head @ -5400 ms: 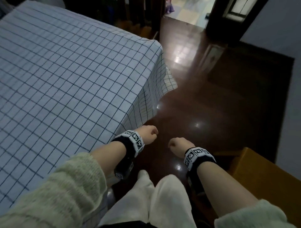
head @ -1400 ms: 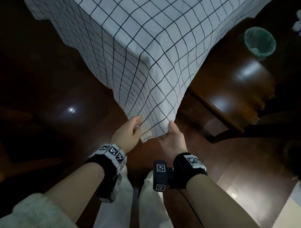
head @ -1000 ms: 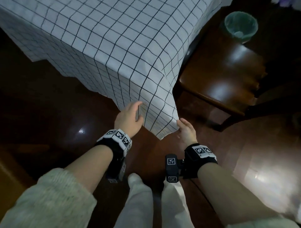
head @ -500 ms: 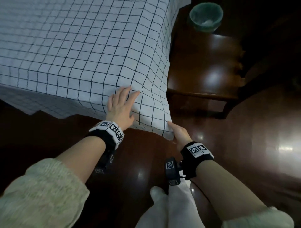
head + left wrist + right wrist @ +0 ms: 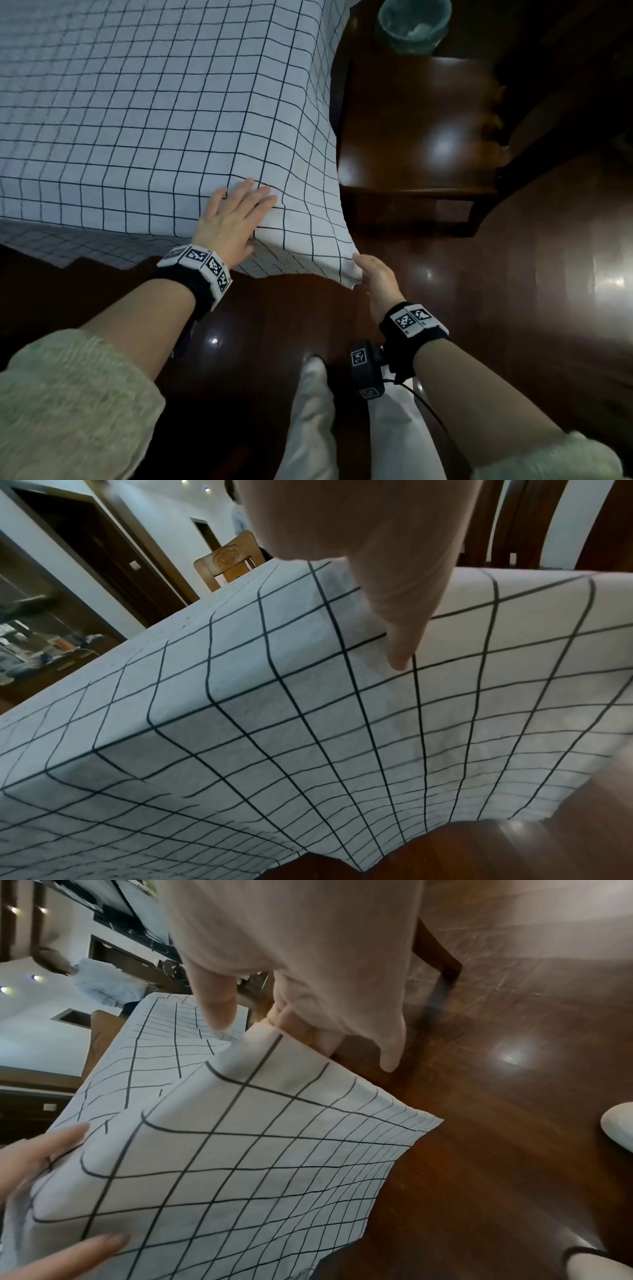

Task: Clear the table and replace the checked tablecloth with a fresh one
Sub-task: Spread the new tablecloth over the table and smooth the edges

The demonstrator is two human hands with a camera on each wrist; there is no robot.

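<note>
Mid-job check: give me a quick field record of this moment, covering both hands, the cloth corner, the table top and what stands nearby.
left hand: flat, fingers straight, pressing the checked tablecloth at the table corner
right hand: grip pinches the hanging cloth corner between thumb and fingers
cloth state: still covering the table, corner drawn outward
table top: nothing on the visible part
nearby: dark wooden chair; green bin beyond it
floor: glossy dark wood

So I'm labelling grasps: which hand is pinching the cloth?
The right hand, pinching the checked tablecloth at its hanging corner; the left hand only presses flat.
</note>
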